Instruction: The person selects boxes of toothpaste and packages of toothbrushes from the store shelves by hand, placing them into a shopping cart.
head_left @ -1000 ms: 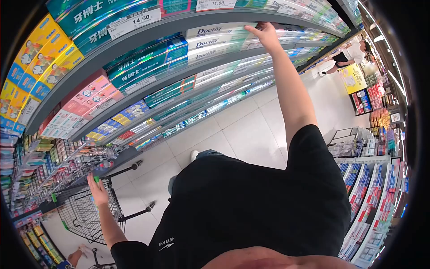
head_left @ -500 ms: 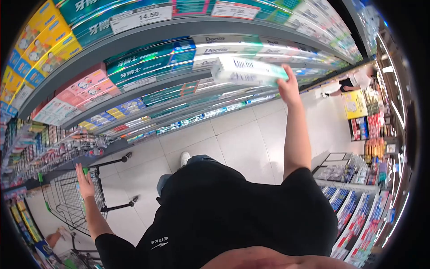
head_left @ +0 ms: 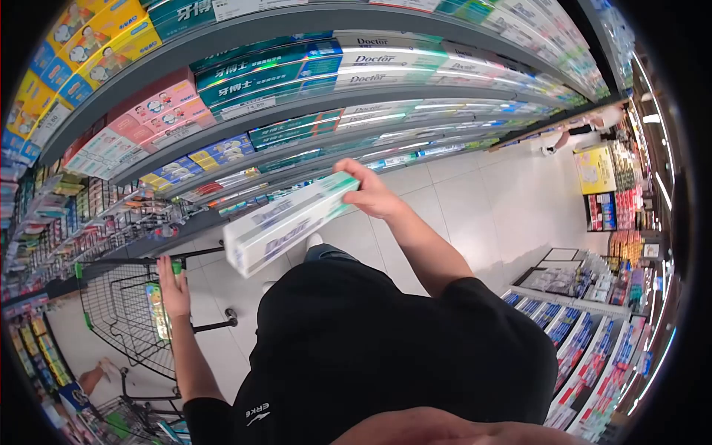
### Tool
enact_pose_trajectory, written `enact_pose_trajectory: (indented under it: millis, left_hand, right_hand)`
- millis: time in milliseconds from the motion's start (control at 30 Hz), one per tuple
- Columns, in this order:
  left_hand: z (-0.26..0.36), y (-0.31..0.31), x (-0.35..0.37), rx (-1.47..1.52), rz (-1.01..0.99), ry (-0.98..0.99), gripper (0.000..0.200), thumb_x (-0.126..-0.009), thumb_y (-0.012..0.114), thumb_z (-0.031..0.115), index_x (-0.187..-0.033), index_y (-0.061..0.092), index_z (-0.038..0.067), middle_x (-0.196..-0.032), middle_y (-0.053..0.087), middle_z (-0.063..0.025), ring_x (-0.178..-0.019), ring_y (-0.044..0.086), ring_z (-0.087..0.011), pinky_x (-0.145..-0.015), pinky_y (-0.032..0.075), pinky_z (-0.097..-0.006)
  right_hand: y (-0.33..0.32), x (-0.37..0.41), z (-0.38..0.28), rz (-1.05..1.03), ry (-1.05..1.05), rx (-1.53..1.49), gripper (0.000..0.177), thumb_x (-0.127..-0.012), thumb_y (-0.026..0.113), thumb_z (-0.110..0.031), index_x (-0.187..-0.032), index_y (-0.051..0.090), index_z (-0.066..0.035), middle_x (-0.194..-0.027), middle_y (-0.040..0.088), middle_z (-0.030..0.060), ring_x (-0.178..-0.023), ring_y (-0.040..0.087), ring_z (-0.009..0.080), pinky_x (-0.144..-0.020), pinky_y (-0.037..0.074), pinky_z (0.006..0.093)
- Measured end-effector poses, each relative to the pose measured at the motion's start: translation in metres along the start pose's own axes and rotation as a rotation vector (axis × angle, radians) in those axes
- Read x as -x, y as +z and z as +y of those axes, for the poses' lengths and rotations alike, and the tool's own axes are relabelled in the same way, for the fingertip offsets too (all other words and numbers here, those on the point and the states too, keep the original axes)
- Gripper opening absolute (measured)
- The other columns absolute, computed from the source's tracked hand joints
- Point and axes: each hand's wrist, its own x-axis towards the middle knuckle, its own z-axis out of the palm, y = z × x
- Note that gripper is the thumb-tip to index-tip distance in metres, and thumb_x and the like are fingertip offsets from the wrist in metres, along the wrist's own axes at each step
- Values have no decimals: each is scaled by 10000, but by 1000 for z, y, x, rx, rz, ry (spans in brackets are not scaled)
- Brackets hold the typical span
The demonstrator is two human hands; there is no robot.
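Note:
In my right hand point(head_left: 371, 194) is a long white and green toothpaste box point(head_left: 285, 222) lettered "Doctor", pinched at its green end. The box tilts down to the left in front of my body, its far end slightly blurred. My left hand point(head_left: 174, 288) lies on the near upper corner of a wire shopping cart point(head_left: 122, 297), its fingers stretched out over the edge beside a green corner piece. A yellow-green package point(head_left: 158, 311) shows through the wire.
Shelves ahead hold matching white Doctor boxes point(head_left: 374, 59), teal toothpaste boxes point(head_left: 259, 74), pink boxes point(head_left: 159, 111) and yellow boxes point(head_left: 111, 55). A stocked rack point(head_left: 586, 363) stands at the right. Another person point(head_left: 571, 137) is far off at the right; a second cart is at lower left.
The toothpaste box has come down and left from in front of the shelf, held in my right hand. My left hand stays at the cart, and the view has shifted a little.

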Motion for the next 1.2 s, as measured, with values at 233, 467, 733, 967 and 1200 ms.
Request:
enact_pose_trajectory:
  millis: [233, 467, 733, 967, 1200]
  left_hand:
    - [36, 7, 29, 50, 76, -16, 592, -1033, 647, 146, -1591, 470, 58, -1631, 457, -233, -1507, 432, -420, -1233, 374, -473]
    - [62, -1, 78, 1257, 602, -401, 661, -1132, 365, 529, -1544, 505, 31, -1489, 603, -204, -1403, 560, -293, -1194, 404, -479]
    - [106, -115, 150, 343, 158, -48, 703, -758, 907, 408, -1352, 677, 111, -1190, 731, -90, -1144, 671, -324, -1008, 504, -455]
    - [51, -101, 221, 97, 215, -367, 454, -874, 824, 332, -1237, 689, 95, -1089, 721, -104, -1025, 682, -341, -899, 550, -452]
    - [10, -89, 259, 27, 184, -373, 464, -834, 870, 305, -1237, 724, 128, -1009, 731, -72, -984, 690, -301, -874, 562, -422]
  right_hand:
    - [80, -11, 21, -11, 79, 423, 557, -805, 945, -83, -1209, 562, -113, -1055, 625, -34, -984, 625, 63, -825, 510, 256]
    - [120, -19, 65, -142, 13, 1026, 618, -751, 984, -131, -1205, 568, -81, -1115, 678, 36, -948, 665, 124, -854, 540, 301]
    - [206, -55, 134, -509, -63, 983, 594, -748, 981, -145, -1184, 587, -56, -1025, 699, 43, -830, 600, 129, -794, 528, 299]
    - [257, -85, 212, -732, -72, 1135, 916, -740, 978, -200, -1510, 503, -61, -1399, 608, 163, -1041, 646, 235, -878, 556, 373]
    - [315, -74, 245, -1088, -413, 1479, 1017, -764, 915, -421, -1620, 439, -147, -1622, 459, 106, -1419, 487, 329, -1176, 405, 473]
